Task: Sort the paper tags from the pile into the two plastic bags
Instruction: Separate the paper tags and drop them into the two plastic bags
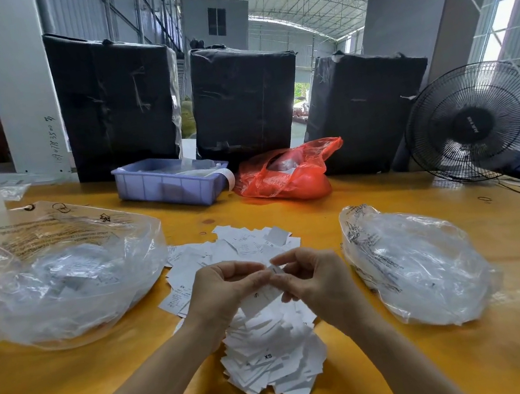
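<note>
A few small white paper tags [269, 290] are pinched between the left hand [224, 292] and right hand [312, 279], above the loose pile of white tags [270, 350] on the yellow table [76, 382]. Two clear plastic bags [59, 282] [417, 263] lie at either side. Risk is noted: stuck-together tags may be misread and missorted.

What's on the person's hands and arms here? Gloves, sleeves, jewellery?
Nothing worn that shows. The left hand and right hand are bare, with no gloves, rings or markings visible. Both forearms are bare up to the bottom edge of the picture: no sleeve, watch or wristband shows. Fingernails look short and unpainted.
</note>
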The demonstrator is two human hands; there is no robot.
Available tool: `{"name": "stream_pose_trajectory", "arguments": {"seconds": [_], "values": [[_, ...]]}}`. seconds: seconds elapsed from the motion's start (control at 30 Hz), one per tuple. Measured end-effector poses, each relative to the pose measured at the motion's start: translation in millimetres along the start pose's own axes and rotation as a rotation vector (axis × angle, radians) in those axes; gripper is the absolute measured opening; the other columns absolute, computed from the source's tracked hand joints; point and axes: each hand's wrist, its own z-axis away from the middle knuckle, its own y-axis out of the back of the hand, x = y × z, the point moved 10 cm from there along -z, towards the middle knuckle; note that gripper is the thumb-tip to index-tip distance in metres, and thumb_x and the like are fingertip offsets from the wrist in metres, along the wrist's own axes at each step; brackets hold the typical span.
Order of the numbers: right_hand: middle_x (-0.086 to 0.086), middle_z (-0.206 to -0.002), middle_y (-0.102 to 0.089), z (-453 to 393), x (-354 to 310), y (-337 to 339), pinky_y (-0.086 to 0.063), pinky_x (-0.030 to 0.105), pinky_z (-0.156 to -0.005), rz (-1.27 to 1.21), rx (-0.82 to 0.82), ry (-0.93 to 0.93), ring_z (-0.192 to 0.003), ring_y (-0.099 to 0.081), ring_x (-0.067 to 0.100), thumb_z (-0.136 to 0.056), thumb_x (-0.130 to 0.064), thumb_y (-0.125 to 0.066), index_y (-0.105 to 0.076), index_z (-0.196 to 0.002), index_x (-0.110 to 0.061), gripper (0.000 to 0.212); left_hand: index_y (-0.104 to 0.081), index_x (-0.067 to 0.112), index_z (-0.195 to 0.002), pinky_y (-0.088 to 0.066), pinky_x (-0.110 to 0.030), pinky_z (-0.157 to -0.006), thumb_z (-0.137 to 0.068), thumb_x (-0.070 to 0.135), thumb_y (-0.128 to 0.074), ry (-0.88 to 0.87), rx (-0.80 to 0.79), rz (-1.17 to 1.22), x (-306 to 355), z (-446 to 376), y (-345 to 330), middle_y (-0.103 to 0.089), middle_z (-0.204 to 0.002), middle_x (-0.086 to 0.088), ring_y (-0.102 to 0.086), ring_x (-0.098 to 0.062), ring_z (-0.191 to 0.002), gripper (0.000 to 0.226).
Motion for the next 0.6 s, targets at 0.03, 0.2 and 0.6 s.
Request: {"name": "stream_pose_trajectory", "arguments": {"seconds": [0.03, 0.2, 0.6], "values": [[0.006, -0.073, -0.071, 0.4, 0.9, -5.4, -0.051, 0.023, -0.055, 0.008, -0.046, -0.011, -0.054, -0.065, 0.012, -0.08, -0.013, -0.075, -0.067, -0.095, -0.019, 0.018, -0.073, 0.0, -0.082, -0.055, -0.023, -0.058, -0.064, 0.007, -0.079, -0.005, 0.0, -0.005, 0.5, 0.4, 0.0, -0.073, -0.077, -0.014, -0.07, -0.022, -0.07, 0.02], [0.005, -0.087, -0.067, 0.1, 9.4, -9.0, -0.055, 0.027, -0.062, -0.003, -0.081, -0.101, -0.063, -0.069, 0.015, -0.078, -0.027, -0.075, -0.056, -0.12, -0.018, 0.047, -0.072, 0.003, -0.079, -0.052, -0.019, -0.052, -0.07, 0.003, -0.076, -0.014, 0.07, 0.041, 1.1, -1.1, 7.8, -0.073, -0.071, -0.011, -0.068, -0.015, -0.059, 0.01], [0.011, -0.079, -0.072, -0.2, -3.9, -12.9, -0.058, 0.037, -0.074, -0.073, -0.063, 0.018, -0.069, -0.07, 0.021, -0.077, -0.008, -0.077, -0.062, -0.105, -0.023, 0.036, -0.068, 0.003, -0.077, -0.052, -0.023, -0.047, -0.062, 0.022, -0.074, 0.032, 0.084, 0.193, -2.1, 0.7, 5.2, -0.069, -0.062, -0.005, -0.065, -0.014, -0.054, 0.025]]}}
